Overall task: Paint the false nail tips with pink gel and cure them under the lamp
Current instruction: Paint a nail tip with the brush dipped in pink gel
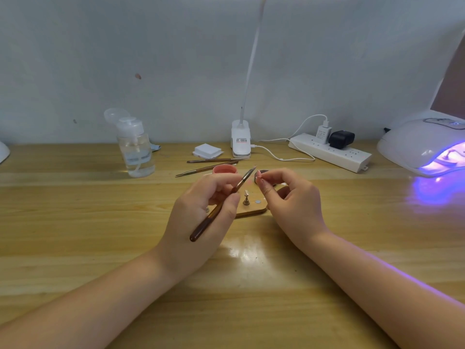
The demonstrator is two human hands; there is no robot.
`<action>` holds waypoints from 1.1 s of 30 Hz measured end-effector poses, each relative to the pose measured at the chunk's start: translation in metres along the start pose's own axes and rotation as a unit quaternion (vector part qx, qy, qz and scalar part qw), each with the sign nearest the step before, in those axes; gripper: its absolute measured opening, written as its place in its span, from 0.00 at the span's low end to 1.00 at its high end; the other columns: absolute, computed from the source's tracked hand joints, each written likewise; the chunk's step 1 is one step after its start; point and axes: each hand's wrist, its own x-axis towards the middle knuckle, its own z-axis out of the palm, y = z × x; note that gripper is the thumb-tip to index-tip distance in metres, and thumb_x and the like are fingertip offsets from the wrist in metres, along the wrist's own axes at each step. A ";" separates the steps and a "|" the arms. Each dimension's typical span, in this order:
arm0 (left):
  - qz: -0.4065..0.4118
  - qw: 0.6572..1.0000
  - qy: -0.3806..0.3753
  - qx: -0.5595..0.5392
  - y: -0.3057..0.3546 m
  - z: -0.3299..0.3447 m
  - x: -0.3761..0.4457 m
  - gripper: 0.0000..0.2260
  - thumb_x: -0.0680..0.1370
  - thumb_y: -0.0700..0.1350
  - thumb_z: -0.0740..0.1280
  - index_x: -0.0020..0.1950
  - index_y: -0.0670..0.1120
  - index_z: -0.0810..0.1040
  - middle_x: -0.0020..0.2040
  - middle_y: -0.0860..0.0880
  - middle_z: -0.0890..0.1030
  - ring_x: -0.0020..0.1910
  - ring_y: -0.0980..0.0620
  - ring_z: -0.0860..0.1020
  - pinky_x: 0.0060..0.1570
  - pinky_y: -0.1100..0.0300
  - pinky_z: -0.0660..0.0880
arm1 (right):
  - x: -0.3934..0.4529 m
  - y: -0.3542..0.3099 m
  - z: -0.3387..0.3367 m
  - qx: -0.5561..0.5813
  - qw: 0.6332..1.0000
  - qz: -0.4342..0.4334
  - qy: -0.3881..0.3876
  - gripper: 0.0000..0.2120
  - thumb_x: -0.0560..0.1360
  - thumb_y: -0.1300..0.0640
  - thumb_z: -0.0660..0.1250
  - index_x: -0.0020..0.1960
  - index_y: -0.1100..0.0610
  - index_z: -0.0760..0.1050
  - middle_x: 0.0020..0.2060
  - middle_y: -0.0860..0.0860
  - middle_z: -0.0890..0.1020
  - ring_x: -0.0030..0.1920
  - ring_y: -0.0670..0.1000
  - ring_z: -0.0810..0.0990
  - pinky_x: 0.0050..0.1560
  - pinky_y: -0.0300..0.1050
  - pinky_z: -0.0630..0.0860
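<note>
Head view | left hand [201,210] grips glossy brown brush [219,207] | right hand [289,197] pinches, seemingly, small nail tip [258,174]

Bare surface [239,285] lies near and on both sides; far off, a bottle [136,149], 2 brushes [211,164], power strip [329,152] and lamp [422,144] block passage.

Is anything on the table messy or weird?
Nothing is spilled or broken. The pump bottle stands with its cap flipped open, and the curing lamp glows purple though no nail tips can be seen under it.
</note>
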 end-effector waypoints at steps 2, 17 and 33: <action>0.004 1.000 -0.002 0.007 0.001 0.000 0.000 0.10 0.78 0.40 0.65 0.57 0.47 0.79 0.50 0.53 0.82 0.52 0.54 0.80 0.50 0.67 0.75 | 0.000 0.000 0.000 -0.004 1.000 0.000 -0.004 0.03 0.74 0.57 0.72 0.46 0.50 0.81 0.38 0.42 0.82 0.31 0.51 0.80 0.35 0.51 0.78; -0.042 0.999 0.011 -0.027 0.001 -0.002 -0.003 0.08 0.77 0.46 0.63 0.50 0.47 0.80 0.44 0.53 0.82 0.48 0.51 0.81 0.46 0.54 0.79 | 0.001 0.000 -0.001 0.000 1.000 0.018 -0.021 0.03 0.74 0.56 0.71 0.47 0.49 0.81 0.38 0.42 0.82 0.34 0.50 0.80 0.38 0.55 0.78; -0.246 0.968 0.029 0.048 0.010 -0.053 0.091 0.06 0.76 0.38 0.64 0.41 0.42 0.80 0.28 0.51 0.81 0.26 0.56 0.75 0.31 0.61 0.74 | 0.003 0.007 0.002 -0.005 0.998 0.051 -0.019 0.02 0.74 0.55 0.71 0.46 0.51 0.82 0.42 0.39 0.83 0.32 0.39 0.77 0.44 0.54 0.79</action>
